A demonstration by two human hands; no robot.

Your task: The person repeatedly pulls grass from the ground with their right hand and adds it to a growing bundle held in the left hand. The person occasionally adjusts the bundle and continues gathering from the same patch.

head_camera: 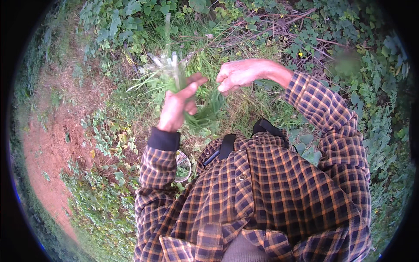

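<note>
A bunch of long green grass-like plants [208,114] with pale stem ends [174,67] is gripped in my left hand [178,103]. Its pale ends point up and away from me, and the leafy part hangs down to the right, below my fingers. Motion blurs the bunch and the hand. My right hand [240,75] is to the right, its fingers curled and pinched together at the edge of the green blades. Some green shows under its wrist too. The exact hold of the right fingertips is partly hidden.
Tall grass [209,62], leafy vines [131,16] and dry woody stems [288,21] fill the ground ahead. A white-rimmed basket [190,168] with greenery inside stands beneath my left forearm. Bare reddish soil [45,150] lies at the left.
</note>
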